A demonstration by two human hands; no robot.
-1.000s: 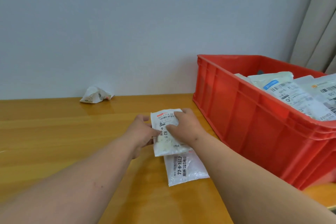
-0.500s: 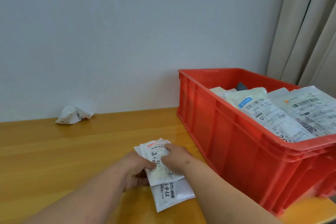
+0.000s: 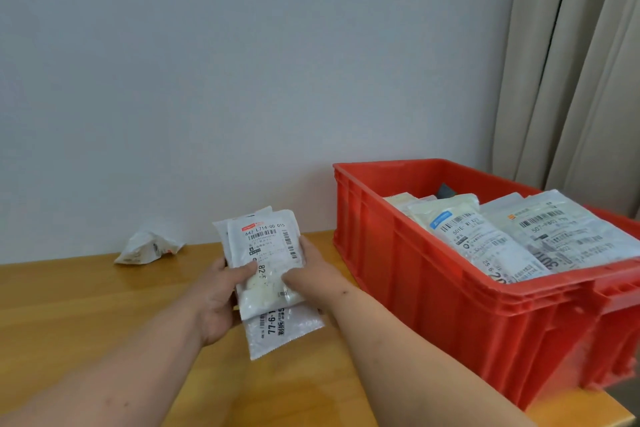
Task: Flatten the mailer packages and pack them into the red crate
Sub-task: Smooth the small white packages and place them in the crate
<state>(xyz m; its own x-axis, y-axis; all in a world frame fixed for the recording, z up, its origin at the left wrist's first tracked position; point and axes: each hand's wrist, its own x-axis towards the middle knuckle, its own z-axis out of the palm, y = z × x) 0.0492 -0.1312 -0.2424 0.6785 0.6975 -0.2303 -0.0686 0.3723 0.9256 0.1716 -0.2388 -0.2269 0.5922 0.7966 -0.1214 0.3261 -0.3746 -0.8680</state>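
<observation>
I hold a small stack of white mailer packages [image 3: 266, 253] above the wooden table, its labels facing me. My left hand [image 3: 221, 295] grips the stack's left edge, thumb across the top mailer's front. My right hand [image 3: 304, 274] grips the right edge, fingers curled behind. A lower mailer [image 3: 284, 329] printed "77-6" sticks out beneath the stack. The red crate [image 3: 433, 288] stands to the right, holding several flat labelled mailers [image 3: 485, 239]. A crumpled white mailer [image 3: 149, 248] lies on the table by the wall at the left.
The wooden table [image 3: 86, 315] runs left from the crate along a plain grey wall. Beige curtains [image 3: 571, 80] hang behind the crate at the right. The table's right front corner [image 3: 588, 412] sits just past the crate.
Both hands have lifted the mailer stack off the table and tilted it upright toward me. The view has shifted right and up, showing more of the crate and curtains.
</observation>
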